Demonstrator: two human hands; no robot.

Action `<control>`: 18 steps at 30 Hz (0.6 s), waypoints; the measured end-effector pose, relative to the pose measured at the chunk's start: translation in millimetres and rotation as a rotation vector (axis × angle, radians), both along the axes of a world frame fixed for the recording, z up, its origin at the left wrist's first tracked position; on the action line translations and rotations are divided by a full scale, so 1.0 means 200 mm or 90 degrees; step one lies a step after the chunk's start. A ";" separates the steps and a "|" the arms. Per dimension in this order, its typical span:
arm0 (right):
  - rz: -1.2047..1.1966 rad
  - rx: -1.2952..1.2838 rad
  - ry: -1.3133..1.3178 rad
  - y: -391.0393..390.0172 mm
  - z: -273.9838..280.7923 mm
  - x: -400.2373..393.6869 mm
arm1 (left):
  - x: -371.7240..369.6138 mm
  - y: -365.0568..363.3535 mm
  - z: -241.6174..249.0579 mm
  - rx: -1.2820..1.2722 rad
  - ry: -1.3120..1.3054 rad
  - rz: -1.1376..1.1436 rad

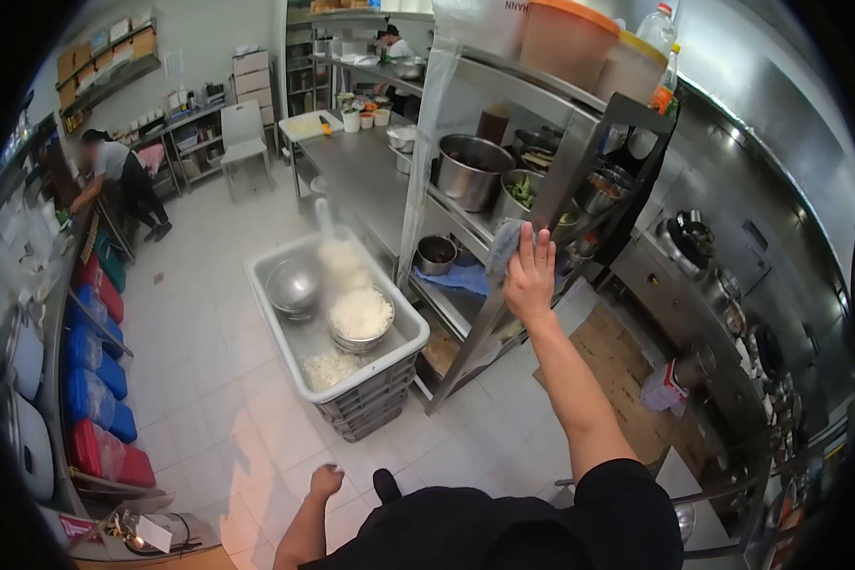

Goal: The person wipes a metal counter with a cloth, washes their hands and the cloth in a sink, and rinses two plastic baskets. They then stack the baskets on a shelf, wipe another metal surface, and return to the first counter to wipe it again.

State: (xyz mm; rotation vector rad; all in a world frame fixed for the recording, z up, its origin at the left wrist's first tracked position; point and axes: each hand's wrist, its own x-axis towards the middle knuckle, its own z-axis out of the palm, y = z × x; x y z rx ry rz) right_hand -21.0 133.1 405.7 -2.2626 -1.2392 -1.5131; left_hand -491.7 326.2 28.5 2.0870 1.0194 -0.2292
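Note:
My right hand (530,275) is stretched out to the metal shelf rack, fingers extended, pressing a grey cloth (505,249) against its slanted upright (485,318). Low at my left side, my left hand (326,482) is closed; whether anything is in it is hidden. On the rack beside the cloth stand a large steel pot (473,171), a pot of green vegetables (520,193) and a small dark-filled pot (436,255) by a blue cloth (465,277).
A white tub (418,334) on stacked grey crates (366,413) holds a bowl of white food (361,313) and a metal bowl (294,286). A steel counter (356,180) lies behind. One person (128,176) bends at the left; another (397,47) is at the back. Stove equipment (689,237) lines the right.

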 end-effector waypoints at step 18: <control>-0.153 -0.306 -0.016 0.82 -0.09 0.26 | 0.68 -0.34 0.35 -0.274 -0.112 -0.085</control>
